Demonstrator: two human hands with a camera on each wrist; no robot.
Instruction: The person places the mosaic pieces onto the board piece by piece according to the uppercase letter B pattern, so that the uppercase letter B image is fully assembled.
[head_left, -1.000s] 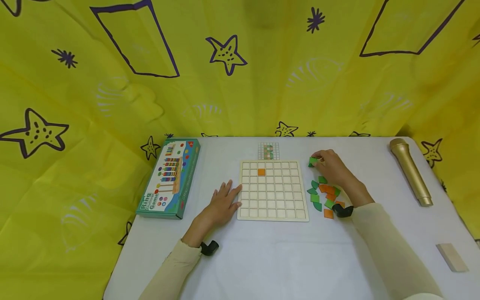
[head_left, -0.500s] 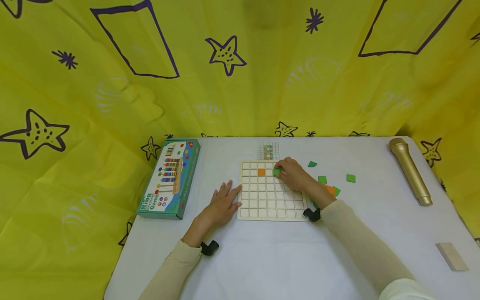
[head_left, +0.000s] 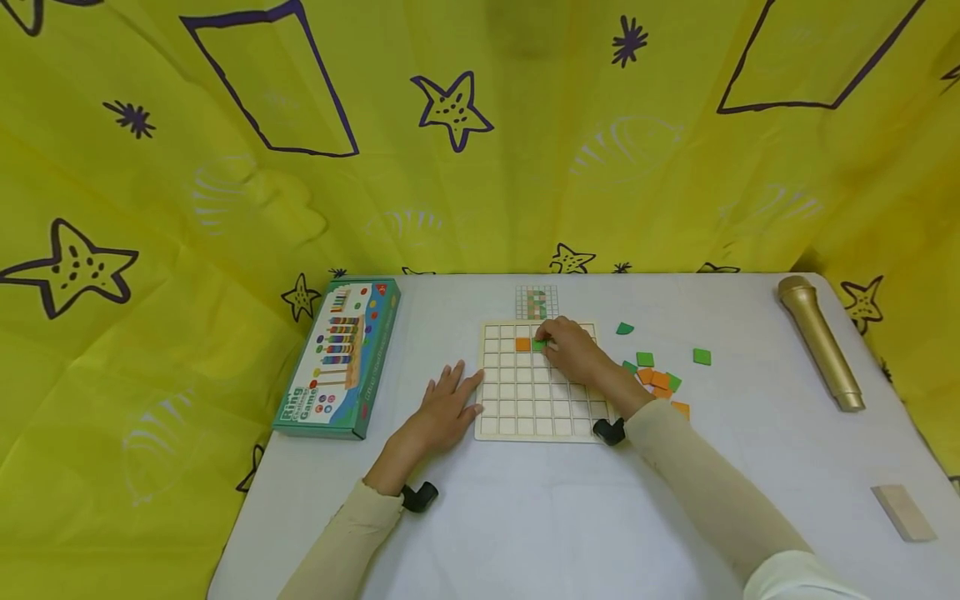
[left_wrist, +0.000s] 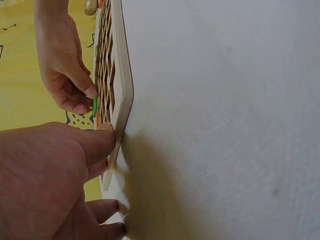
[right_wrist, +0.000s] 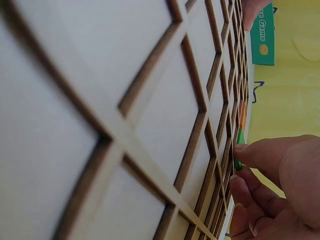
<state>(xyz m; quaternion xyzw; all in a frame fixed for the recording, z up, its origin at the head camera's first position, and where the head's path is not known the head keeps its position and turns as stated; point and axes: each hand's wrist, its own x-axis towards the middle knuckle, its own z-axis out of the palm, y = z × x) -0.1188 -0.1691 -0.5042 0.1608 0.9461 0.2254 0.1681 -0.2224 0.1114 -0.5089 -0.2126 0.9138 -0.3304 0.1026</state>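
Note:
A pale wooden grid board point(head_left: 517, 400) lies flat on the white table. One orange square tile point(head_left: 522, 344) sits in a cell of its second row. Just right of it, my right hand point(head_left: 576, 353) pinches a green tile point(head_left: 538, 344) between thumb and fingers, at the neighbouring cell. In the right wrist view the green tile point(right_wrist: 239, 150) is tilted against the grid beside the orange one; its full shape is partly hidden by the fingers. My left hand point(head_left: 442, 408) rests at the board's left edge, fingers spread, the thumb point(left_wrist: 100, 142) touching the rim.
Loose green and orange tiles point(head_left: 660, 382) lie right of the board, partly behind my right arm. A small printed pattern card point(head_left: 537, 302) is behind the board. A ring game box point(head_left: 337, 358) stands left; a gold microphone point(head_left: 821, 343) and a wooden block point(head_left: 903, 513) lie right.
My right hand has carried a green tile leftward from the loose pile onto the board, up beside the orange tile. Another green square now lies apart, right of the pile. My left hand stays put.

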